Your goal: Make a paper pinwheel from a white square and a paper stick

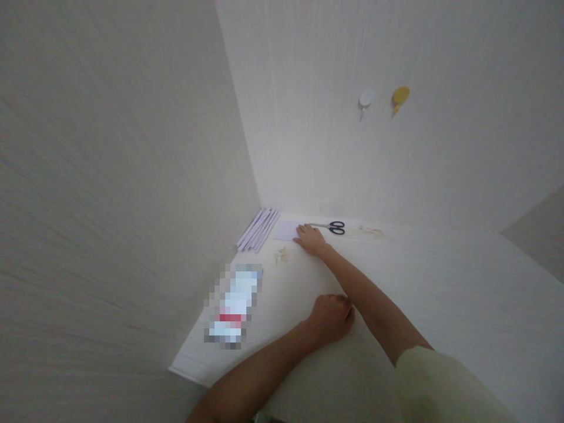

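Observation:
My right hand (pixel 311 239) reaches to the back of the white surface, its fingers stretched out over the right part of a pale lilac sheet of paper (pixel 286 230). Just beyond its fingertips lies a pair of scissors (pixel 332 227) with black handles. My left hand (pixel 332 317) rests nearer to me, below my right forearm, with its fingers curled in. Whatever it might hold is hidden. A bundle of folded paper strips (pixel 259 230) lies left of the sheet, and a small pile of cream-coloured bits (pixel 281 255) sits in front of it.
A blurred-out phone (pixel 235 302) lies at the left edge of the white surface (pixel 423 282). More thin, pale bits (pixel 371 232) lie right of the scissors. Walls stand at the left and back; a white hook (pixel 365 98) and a yellow hook (pixel 400 96) are fixed on the back one.

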The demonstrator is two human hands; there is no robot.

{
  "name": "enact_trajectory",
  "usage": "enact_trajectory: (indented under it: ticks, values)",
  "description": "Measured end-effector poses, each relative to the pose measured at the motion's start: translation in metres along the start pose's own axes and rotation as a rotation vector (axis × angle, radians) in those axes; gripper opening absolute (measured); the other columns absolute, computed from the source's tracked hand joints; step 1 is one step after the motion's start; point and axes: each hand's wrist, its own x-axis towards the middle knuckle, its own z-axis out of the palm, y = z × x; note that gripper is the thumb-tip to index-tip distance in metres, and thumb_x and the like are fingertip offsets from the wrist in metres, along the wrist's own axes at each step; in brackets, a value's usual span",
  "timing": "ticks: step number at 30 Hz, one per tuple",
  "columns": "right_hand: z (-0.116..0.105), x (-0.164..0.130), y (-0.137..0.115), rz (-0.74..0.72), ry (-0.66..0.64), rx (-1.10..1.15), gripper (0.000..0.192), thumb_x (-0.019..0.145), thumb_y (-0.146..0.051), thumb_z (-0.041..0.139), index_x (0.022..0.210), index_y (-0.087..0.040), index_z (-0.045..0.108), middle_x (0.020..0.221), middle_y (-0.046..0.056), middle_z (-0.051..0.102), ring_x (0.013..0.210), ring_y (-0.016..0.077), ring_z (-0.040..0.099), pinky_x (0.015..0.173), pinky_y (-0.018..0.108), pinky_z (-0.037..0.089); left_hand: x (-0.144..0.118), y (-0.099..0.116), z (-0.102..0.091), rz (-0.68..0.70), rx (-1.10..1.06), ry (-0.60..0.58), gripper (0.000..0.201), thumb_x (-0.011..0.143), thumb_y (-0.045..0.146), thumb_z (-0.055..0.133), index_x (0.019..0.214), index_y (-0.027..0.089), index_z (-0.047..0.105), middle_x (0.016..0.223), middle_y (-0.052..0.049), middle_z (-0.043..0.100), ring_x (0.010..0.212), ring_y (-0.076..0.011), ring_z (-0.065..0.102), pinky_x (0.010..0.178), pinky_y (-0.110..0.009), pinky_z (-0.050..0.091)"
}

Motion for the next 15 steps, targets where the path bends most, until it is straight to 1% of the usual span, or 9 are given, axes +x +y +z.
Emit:
enact_trajectory:
  ticks: [10, 15]
  values:
    - [-0.012, 0.003, -0.005, -0.011, -0.107, 0.007, 0.03, 0.083, -0.029, 0.047, 0.11, -0.015, 0.049, 0.11, 0.008, 0.052, 0.092, 0.0181, 0.054, 0.076, 0.039, 0.046, 0.0, 0.0, -0.002, -0.008, 0.008, -0.004, 0.028, 0.082, 0.026, 0.029, 0.081, 0.015, 0.055, 0.081, -0.006, 0.064, 0.071, -0.0176, 0.061, 0.061, -0.029, 0.048]
    - [-0.019, 0.004, -0.007, -0.033, -0.193, -0.005, 0.03, 0.083, -0.029, 0.047, 0.109, -0.015, 0.049, 0.109, 0.008, 0.053, 0.092, 0.018, 0.054, 0.076, 0.038, 0.046, 0.0, 0.0, -0.002, -0.006, 0.007, -0.004, 0.028, 0.082, 0.026, 0.028, 0.083, 0.015, 0.054, 0.08, -0.006, 0.064, 0.071, -0.0179, 0.061, 0.061, -0.029, 0.048]
